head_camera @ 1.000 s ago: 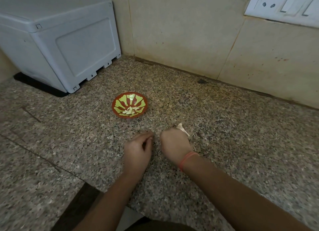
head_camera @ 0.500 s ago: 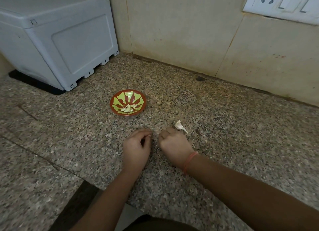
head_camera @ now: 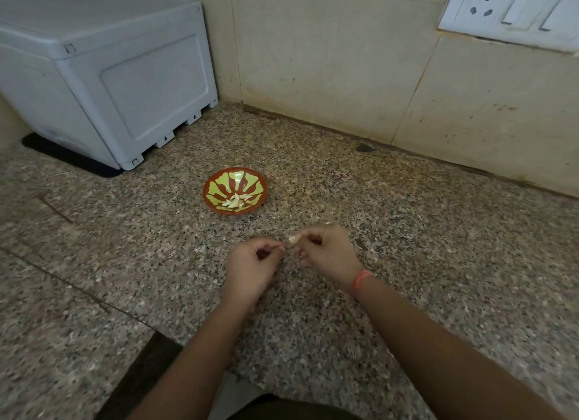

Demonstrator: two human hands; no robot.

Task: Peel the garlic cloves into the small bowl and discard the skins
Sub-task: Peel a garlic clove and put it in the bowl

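A small red bowl (head_camera: 250,181) with a yellow-green pattern sits on the granite counter (head_camera: 438,247) and holds several peeled garlic cloves (head_camera: 235,200). Just in front of it my two hands meet above the counter. My right hand (head_camera: 329,250), with an orange thread on the wrist, pinches a pale garlic clove (head_camera: 293,239) at its fingertips. My left hand (head_camera: 253,267) is curled, its fingertips close to the clove; whether they touch it I cannot tell. A pale scrap (head_camera: 328,223) peeks out behind my right hand.
A grey plastic appliance box (head_camera: 103,74) on a black mat stands at the back left. A tiled wall (head_camera: 329,59) runs behind, with a white socket and switch plate (head_camera: 513,12) at top right. The counter's front edge drops off near my forearms.
My right hand has lifted and turned, bringing a garlic clove up to its fingertips between both hands. The white skin piece beside that hand is now mostly hidden behind it.
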